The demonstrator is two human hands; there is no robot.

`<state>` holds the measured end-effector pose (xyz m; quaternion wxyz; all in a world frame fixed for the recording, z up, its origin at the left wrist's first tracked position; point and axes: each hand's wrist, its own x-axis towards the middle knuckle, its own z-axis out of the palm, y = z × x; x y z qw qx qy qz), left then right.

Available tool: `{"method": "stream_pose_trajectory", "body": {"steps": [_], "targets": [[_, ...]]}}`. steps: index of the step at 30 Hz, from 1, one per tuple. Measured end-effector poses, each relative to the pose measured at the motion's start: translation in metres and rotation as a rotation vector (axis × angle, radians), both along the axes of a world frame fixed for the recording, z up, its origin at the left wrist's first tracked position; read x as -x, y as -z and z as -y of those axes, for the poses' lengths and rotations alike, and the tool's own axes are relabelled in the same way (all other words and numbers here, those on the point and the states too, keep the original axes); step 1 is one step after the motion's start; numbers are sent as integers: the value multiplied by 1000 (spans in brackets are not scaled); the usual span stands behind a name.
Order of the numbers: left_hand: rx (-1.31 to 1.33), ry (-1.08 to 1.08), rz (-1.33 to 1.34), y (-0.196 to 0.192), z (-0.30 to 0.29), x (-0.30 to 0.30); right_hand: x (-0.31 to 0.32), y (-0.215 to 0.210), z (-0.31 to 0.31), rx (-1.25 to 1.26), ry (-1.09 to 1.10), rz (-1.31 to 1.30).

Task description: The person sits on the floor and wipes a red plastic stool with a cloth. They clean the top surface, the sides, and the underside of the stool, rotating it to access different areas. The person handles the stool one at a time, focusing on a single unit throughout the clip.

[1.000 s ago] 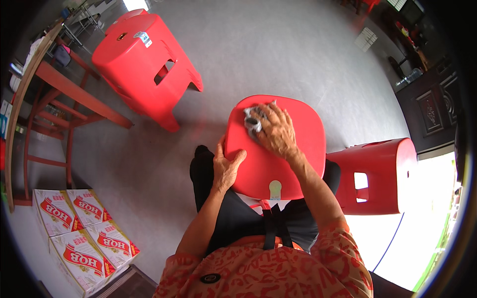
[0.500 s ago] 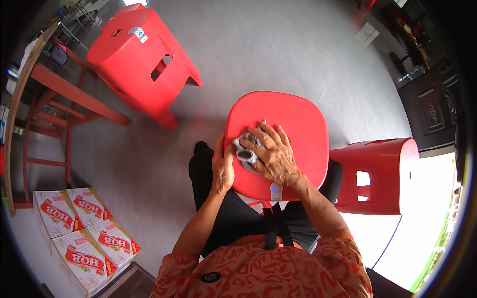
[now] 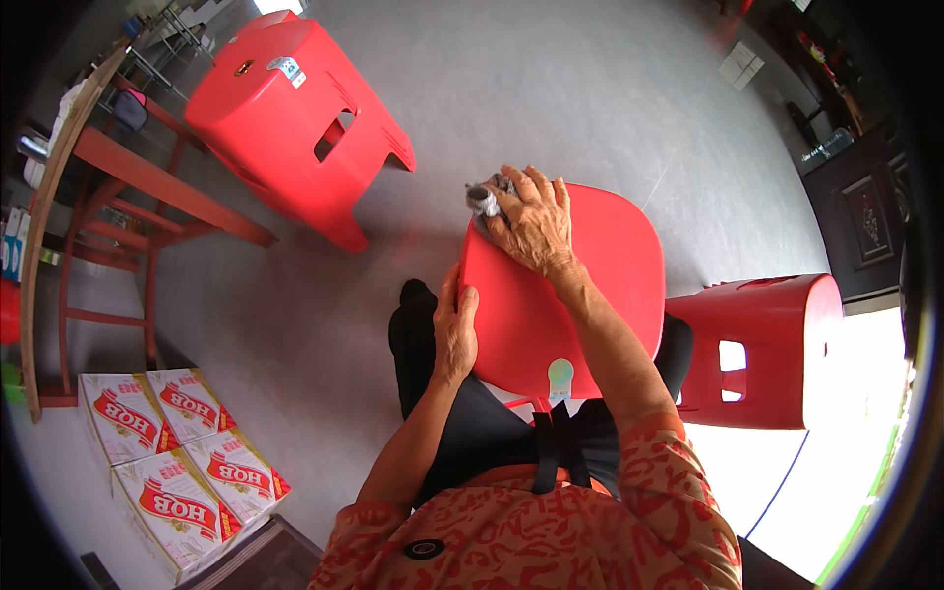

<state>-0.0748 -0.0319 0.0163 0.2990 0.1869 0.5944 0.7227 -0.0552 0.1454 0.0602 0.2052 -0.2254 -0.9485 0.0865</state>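
A red plastic stool (image 3: 605, 285) stands between my knees, its smooth seat facing up and a small round sticker on its near edge. My left hand (image 3: 455, 334) grips the left rim of that seat, thumb on top and the other fingers partly hidden down the side. At the far left corner, my right hand (image 3: 536, 221) holds a bunched grey-and-white cloth (image 3: 482, 200) against the seat's edge. Part of the cloth sticks out past the corner; the rest is hidden beneath the fingers.
Upper left stands another red stool (image 3: 295, 108), with a wooden table (image 3: 167, 187) beside it. A further red stool (image 3: 757, 349) is close by my right knee. White-and-red cartons (image 3: 177, 501) lie on the floor at lower left. A dark carved cabinet (image 3: 865, 216) stands at right.
My right hand has slid the cloth from the seat's left middle to its far left corner. My left hand still holds the left rim. The whole view has shifted slightly.
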Motion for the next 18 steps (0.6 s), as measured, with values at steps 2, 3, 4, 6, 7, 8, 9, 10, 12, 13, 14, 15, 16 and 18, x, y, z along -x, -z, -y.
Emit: {"method": "stream_pose_trajectory", "body": {"steps": [2,3,4,6,7,8,9,10,12,13,14,15,16,18], "targets": [[-10,-13,13,0,-1,0,-9,-2,9,-19,-73,-29],[-25,-24,19,-2,-2,0,-14,-2,15,-19,-115,-48],[-41,-33,27,-3,-3,0,-20,-4,24,-21,-146,-54],[-85,-103,154,15,-4,4,-34,-10,44,-18,-202,-48],[-106,-138,218,26,-3,5,-42,-10,53,-9,-236,-56],[0,-121,285,18,-2,7,-55,-11,60,11,-261,-25],[-12,-129,420,1,-3,5,-68,-14,68,32,-291,4],[-66,-88,432,7,-4,8,-80,-17,77,46,-325,9],[-134,-35,189,18,0,10,-102,-17,93,93,-371,26],[-220,5,256,19,-2,10,-109,-16,97,100,-371,73],[-305,46,327,15,-4,9,-115,-17,100,98,-366,89],[-390,86,398,13,-5,8,-117,-18,101,96,-363,105],[-370,56,427,15,-5,8,-116,-20,100,102,-371,92],[-379,15,432,13,-2,4,-109,-21,95,119,-385,66]]}}
